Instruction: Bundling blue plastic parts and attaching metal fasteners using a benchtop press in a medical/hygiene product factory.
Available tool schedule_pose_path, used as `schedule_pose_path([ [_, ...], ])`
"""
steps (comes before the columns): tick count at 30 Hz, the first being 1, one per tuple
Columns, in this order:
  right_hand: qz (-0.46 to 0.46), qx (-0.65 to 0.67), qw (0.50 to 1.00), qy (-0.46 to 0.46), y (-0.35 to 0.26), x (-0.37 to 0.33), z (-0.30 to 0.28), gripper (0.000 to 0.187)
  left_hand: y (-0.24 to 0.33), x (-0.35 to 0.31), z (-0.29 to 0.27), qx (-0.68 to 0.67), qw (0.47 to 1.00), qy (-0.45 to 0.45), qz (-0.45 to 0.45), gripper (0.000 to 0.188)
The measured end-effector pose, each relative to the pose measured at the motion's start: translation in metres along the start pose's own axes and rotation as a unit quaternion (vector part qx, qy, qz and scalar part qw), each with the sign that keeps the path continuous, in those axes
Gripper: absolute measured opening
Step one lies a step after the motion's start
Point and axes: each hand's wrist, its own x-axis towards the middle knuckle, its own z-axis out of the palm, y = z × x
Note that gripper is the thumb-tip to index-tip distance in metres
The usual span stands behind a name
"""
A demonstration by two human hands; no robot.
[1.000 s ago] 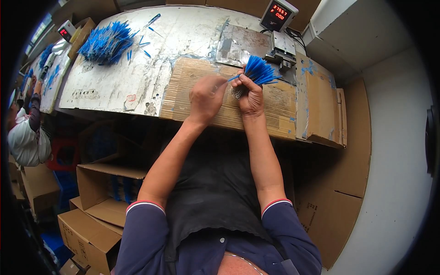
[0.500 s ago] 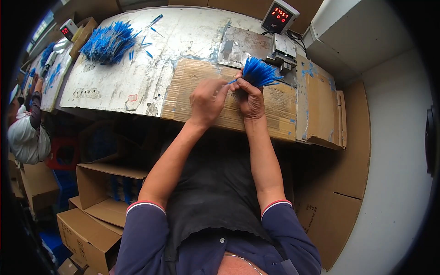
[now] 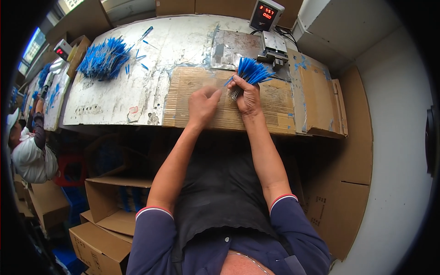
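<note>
A bundle of thin blue-tipped sticks [image 3: 253, 71] with pale, wire-like lower ends is gripped in my right hand [image 3: 249, 97], its fingers and thumb closed around it. The blue tips fan out above the fist, and one stick juts toward the left. Just to the left of the bundle, apart from it, hovers my left hand [image 3: 203, 107] over the cardboard sheet [image 3: 178, 98]. Its fingers are smeared by motion, so whether it holds anything does not show. A large heap of the same blue sticks [image 3: 104, 58] lies on the left of the white table.
Loose blue pieces [image 3: 140, 57] lie beside the heap. A metal block device [image 3: 273, 44] and a box with a red digital display [image 3: 266, 16] stand at the back right. Cardboard boxes [image 3: 103, 245] stand below the table. A co-worker [image 3: 34, 156] is at the far left.
My left hand has drawn away from the bundle, where its fingers met a blue stick at my right fingertips. My right hand still grips the bundle. The whole view has shifted slightly.
</note>
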Motion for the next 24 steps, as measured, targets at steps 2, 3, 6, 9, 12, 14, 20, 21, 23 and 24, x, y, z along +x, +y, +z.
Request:
schedule_pose_path([
  [2, -0.006, 0.002, 1.000, 0.010, -0.002, -0.004, 0.005, 0.022, 0.008, 0.000, -0.005, -0.019, 0.999, -0.018, -0.021, 0.018],
  [3, -0.003, -0.001, 1.000, 0.017, -0.004, -0.006, 0.008, 0.020, 0.012, 0.000, -0.007, -0.102, 0.993, -0.022, -0.064, 0.018],
  [6, 0.012, -0.002, 0.999, 0.033, -0.011, -0.017, 0.019, 0.018, 0.029, -0.001, -0.018, -0.220, 0.970, -0.032, -0.099, 0.017],
  [9, 0.010, -0.014, 0.999, 0.035, -0.016, -0.023, 0.022, 0.019, 0.042, 0.000, -0.022, -0.278, 0.957, -0.044, -0.075, 0.017],
  [12, 0.013, -0.021, 0.999, 0.034, -0.016, -0.025, 0.025, 0.017, 0.054, -0.003, -0.030, -0.303, 0.950, -0.047, -0.049, 0.017],
  [14, 0.018, -0.025, 0.998, 0.054, -0.018, -0.029, 0.032, 0.009, 0.059, -0.004, -0.034, -0.312, 0.948, -0.047, -0.043, 0.017],
  [20, -0.005, -0.056, 0.998, 0.039, -0.021, -0.038, 0.048, 0.012, 0.065, -0.011, -0.045, -0.318, 0.947, -0.035, -0.025, 0.018],
  [21, -0.007, -0.056, 0.998, 0.040, -0.022, -0.039, 0.049, 0.012, 0.066, -0.011, -0.045, -0.322, 0.946, -0.029, -0.028, 0.017],
  [23, -0.007, -0.058, 0.998, 0.038, -0.024, -0.041, 0.051, 0.013, 0.066, -0.011, -0.043, -0.326, 0.944, -0.026, -0.029, 0.017],
  [24, -0.009, -0.058, 0.997, 0.039, -0.025, -0.042, 0.051, 0.013, 0.063, -0.009, -0.039, -0.319, 0.947, -0.009, -0.026, 0.017],
])
